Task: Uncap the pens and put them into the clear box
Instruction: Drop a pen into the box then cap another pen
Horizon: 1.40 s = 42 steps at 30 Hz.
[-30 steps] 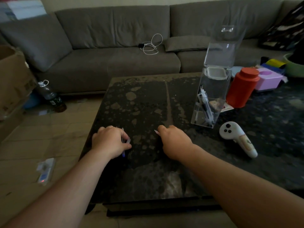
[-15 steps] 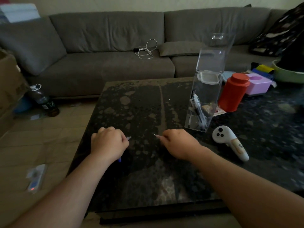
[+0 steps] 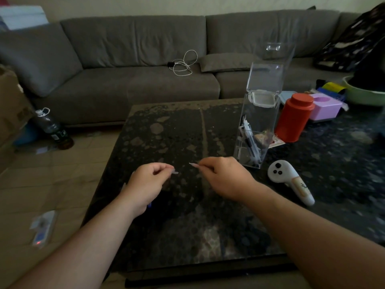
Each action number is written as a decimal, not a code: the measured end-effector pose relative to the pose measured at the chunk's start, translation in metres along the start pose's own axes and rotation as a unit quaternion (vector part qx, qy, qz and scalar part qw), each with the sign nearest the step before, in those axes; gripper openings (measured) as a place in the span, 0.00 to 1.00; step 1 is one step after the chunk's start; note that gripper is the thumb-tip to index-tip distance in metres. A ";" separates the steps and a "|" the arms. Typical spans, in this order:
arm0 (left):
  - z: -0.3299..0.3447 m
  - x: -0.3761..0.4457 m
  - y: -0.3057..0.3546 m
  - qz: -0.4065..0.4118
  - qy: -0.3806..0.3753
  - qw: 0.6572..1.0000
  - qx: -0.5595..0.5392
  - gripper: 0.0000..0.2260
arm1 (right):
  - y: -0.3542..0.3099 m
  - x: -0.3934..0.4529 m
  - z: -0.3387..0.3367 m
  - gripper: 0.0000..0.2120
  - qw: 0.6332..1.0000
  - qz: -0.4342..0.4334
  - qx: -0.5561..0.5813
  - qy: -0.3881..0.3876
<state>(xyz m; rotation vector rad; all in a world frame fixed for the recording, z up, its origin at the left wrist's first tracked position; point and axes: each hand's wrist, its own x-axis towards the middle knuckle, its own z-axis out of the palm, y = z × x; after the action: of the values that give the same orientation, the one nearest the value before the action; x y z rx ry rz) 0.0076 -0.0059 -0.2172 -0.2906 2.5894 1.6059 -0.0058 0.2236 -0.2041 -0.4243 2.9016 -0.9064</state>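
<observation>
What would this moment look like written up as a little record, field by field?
Setting: dark speckled table in front of a grey sofa
Left hand: curled round a pen, blue end showing below the palm
Right hand: pinches a small pale piece, too blurred to identify
Clear box: upright, lid flipped up, several pens leaning inside
Near the box: red canister, white controller
On the sofa: white cable
On the floor: bottle
Task stage: held pen not yet in the box

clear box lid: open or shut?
Open. The clear box stands upright with its lid flipped up above the mouth; pens inside.
</observation>
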 end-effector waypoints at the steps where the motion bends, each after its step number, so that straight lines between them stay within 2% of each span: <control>1: 0.002 -0.001 0.000 0.002 0.002 1.000 -0.011 0.08 | -0.003 -0.001 0.001 0.14 1.000 -0.024 0.006 0.019; 4: 0.005 -0.001 0.004 0.006 0.017 0.999 -0.043 0.08 | -0.007 -0.001 0.006 0.13 0.996 -0.055 -0.005 0.066; 12: 0.005 -0.009 0.011 0.024 -0.014 0.999 -0.042 0.09 | -0.006 -0.002 0.008 0.15 0.995 -0.063 -0.022 0.080; 17: 0.005 -0.009 0.011 0.027 -0.010 0.998 -0.059 0.08 | -0.008 -0.001 0.011 0.13 0.995 -0.064 -0.037 0.069; 24: 0.005 -0.009 0.010 0.045 -0.023 0.999 -0.013 0.07 | -0.009 -0.001 0.012 0.12 0.994 -0.076 -0.057 0.054; 32: 0.005 -0.011 0.010 0.056 -0.039 0.997 -0.031 0.11 | -0.014 -0.002 0.012 0.11 0.993 -0.079 -0.075 0.045; 34: 0.005 -0.011 0.011 0.057 -0.020 0.998 -0.031 0.09 | -0.017 -0.004 0.010 0.09 0.993 -0.081 -0.068 0.056; 37: 0.005 -0.007 0.012 0.046 0.026 0.994 -0.093 0.06 | -0.021 -0.007 0.007 0.06 0.992 -0.089 -0.060 0.070; 40: 0.008 -0.003 0.010 0.049 0.047 0.991 -0.113 0.05 | -0.027 -0.007 0.010 0.08 0.985 -0.106 -0.071 0.114; 42: 0.011 -0.002 0.011 0.044 0.060 0.991 -0.112 0.05 | -0.030 -0.006 0.011 0.08 0.989 -0.075 -0.062 0.114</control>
<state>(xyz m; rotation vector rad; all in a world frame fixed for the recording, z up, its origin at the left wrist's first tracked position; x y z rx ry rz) 0.0067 0.0085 -0.2123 -0.2985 2.5404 1.9727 0.0088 0.1957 -0.1967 -0.5922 3.1843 -0.8461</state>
